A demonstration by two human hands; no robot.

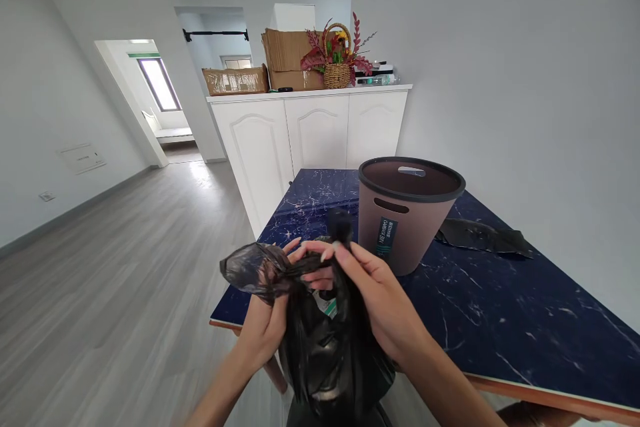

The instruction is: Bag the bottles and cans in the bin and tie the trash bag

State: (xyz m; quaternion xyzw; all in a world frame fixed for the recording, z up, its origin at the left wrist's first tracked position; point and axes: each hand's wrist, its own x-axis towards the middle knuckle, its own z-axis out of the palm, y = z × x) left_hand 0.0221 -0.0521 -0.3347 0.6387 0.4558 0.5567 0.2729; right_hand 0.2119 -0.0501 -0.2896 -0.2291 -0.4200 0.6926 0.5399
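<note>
A filled black garbage bag (325, 353) hangs in front of me at the near edge of the table. My left hand (277, 293) is closed around the gathered top on the left, where a thin, see-through handle loop sticks out past the fingers. On the other side, my right hand (367, 280) pinches the right handle, with its fingertips reaching toward the left hand's. Through the gap at the bag's mouth, something white and green shows inside. Just beyond my right hand stands a brownish-pink garbage bin (407, 227) with a dark rim, upright on the table.
The dark blue marble-patterned table (490, 307) has a wooden edge. A flat black plastic bag (485, 238) lies right of the bin. Behind is a white cabinet (320, 130) bearing cardboard boxes (295, 57) and a flower basket (337, 75). Grey floor extends left.
</note>
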